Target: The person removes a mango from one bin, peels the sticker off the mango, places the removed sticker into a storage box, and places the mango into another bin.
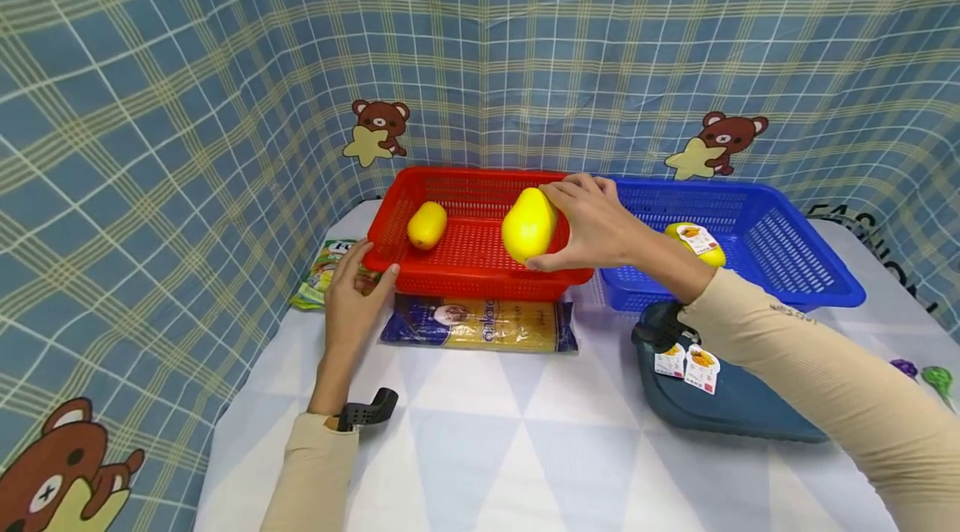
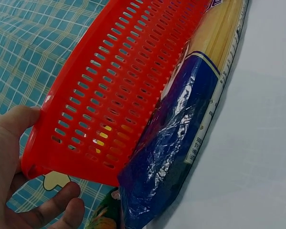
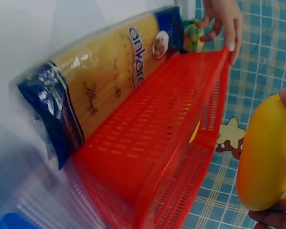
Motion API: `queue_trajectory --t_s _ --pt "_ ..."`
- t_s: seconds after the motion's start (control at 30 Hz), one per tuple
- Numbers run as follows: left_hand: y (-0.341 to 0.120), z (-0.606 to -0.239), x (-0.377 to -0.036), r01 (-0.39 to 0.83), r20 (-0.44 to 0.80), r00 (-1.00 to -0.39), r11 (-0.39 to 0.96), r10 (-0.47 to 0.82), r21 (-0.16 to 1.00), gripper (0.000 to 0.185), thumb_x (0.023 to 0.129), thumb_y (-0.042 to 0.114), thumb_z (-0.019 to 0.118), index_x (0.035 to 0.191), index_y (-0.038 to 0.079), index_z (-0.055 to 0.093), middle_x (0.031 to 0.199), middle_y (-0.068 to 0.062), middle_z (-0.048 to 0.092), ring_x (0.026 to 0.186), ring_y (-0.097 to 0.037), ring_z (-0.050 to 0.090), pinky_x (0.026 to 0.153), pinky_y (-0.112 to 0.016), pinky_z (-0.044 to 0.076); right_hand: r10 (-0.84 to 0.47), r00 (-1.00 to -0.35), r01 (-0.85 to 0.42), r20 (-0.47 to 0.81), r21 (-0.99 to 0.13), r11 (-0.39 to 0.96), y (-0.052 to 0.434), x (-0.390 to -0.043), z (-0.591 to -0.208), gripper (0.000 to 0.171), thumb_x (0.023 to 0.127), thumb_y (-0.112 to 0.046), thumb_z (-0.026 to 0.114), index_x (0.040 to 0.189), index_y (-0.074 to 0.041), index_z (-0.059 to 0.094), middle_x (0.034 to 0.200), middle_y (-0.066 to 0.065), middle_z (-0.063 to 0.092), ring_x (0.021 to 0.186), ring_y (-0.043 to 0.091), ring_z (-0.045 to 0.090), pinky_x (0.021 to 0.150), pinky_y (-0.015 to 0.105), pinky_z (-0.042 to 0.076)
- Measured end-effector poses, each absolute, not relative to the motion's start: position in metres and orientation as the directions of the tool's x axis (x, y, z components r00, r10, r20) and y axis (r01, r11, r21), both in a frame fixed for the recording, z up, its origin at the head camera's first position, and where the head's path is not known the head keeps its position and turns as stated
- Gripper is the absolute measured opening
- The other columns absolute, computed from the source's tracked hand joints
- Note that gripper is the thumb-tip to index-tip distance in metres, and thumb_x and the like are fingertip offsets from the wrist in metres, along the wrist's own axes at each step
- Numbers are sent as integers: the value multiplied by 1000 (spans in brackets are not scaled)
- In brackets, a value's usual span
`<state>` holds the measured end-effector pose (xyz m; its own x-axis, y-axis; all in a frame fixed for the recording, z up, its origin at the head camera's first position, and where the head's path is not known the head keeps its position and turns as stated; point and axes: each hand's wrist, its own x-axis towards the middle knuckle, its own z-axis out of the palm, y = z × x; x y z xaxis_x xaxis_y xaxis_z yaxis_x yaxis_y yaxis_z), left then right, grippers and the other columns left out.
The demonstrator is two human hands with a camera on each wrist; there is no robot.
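My right hand [image 1: 558, 225] grips a yellow mango-shaped fruit [image 1: 527, 225] between thumb and fingers, holding it upright just above the right part of the red basket [image 1: 465, 265]. The same fruit [image 3: 267, 152] hangs beside the basket's rim [image 3: 181, 157] in the right wrist view. A second, smaller yellow fruit [image 1: 427, 224] lies in the basket's left part. My left hand [image 1: 356, 286] holds the basket's front left corner [image 2: 37, 162], thumb [image 2: 14, 124] on one side and fingers [image 2: 61, 205] on the other.
A spaghetti pack [image 1: 480, 323] lies against the red basket's front. A green packet [image 1: 322, 273] sits under my left hand. A blue basket [image 1: 787, 265] to the right holds a labelled yellow fruit [image 1: 697, 242]. A dark blue tray [image 1: 735, 407] lies in front of it.
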<state>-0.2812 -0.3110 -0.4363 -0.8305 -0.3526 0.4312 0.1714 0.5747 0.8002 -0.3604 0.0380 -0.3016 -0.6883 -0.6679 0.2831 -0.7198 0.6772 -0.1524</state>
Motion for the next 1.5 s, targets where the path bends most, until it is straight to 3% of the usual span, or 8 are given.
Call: queue_trajectory --t_s 0.33,0.83,1.17,1.5 --pt "-307 -437 -279 148 407 -839 568 -361 809 62 91 35 75 145 13 54 152 1 45 89 -36 62 83 -45 54 -694 -682 -729 230 -129 673 8 -394 -305 101 71 -68 73 145 -3 49 140 16 54 128 35 36 102 60 23" --pt "-313 -438 -279 130 394 -842 569 -369 812 63 92 40 73 146 15 53 154 2 44 92 -34 60 83 -45 53 -739 -657 -752 148 -60 657 -35 -441 -303 100 74 -72 67 147 -6 46 143 13 52 130 33 34 105 60 20" --pt "-313 -433 -279 101 375 -849 582 -373 807 64 91 45 72 146 19 53 154 7 43 90 -25 57 76 -23 48 -791 -610 -788 47 68 612 -59 -465 -308 100 75 -71 68 145 -3 47 142 14 51 129 33 34 108 58 18" --pt "-313 -434 -277 117 385 -850 583 -359 804 64 90 43 74 147 20 53 154 5 43 90 -29 59 81 -37 53 -789 -614 -788 -36 86 610 -70 -477 -338 100 75 -72 66 145 -4 47 140 14 53 123 32 37 106 58 19"
